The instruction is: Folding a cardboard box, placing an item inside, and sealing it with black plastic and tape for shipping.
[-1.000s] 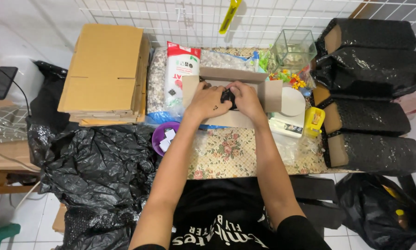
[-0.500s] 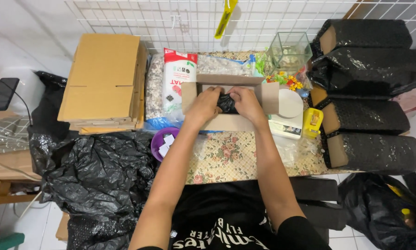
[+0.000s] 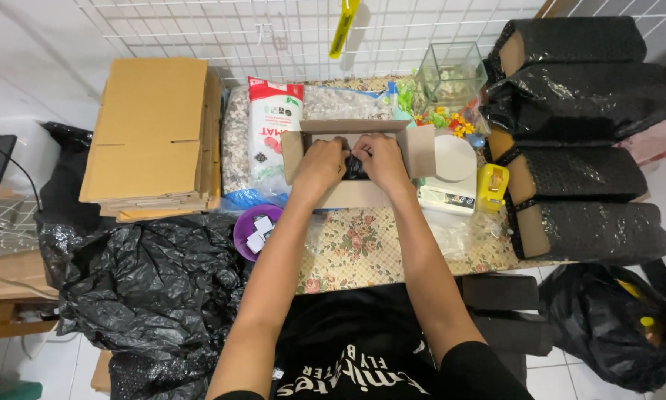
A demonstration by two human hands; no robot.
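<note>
Boxes first, since the small open cardboard box (image 3: 359,159) on the table is my landmark for everything. Far to the left of it sits a stack of flat cardboard (image 3: 151,133), unfolded and piled up, probably so the next one is easy to grab. Below that, left of the box and hanging off the table edge, is a heap of black plastic bags (image 3: 148,289). Just left of the box, near its lower corner, there's a purple bowl (image 3: 257,230) with little white slips in it, and a white bag with red print (image 3: 271,126) leaning right against the box's left flap.

Now the middle bit. Left hand (image 3: 320,167) and right hand (image 3: 381,159) are both down inside the box, fingers closed around a small black wrapped bundle (image 3: 353,167), squeezing it from both sides. My guess is they're pinching it together so it fits between the walls. The flaps stand open and out of the way.

Right of the box: a white scale (image 3: 449,174) just beside it, a yellow tape dispenser (image 3: 492,189) past that, a glass tank (image 3: 453,74) above it, and black wrapped parcels (image 3: 581,170) stacked well to the right, looking like finished ones.
</note>
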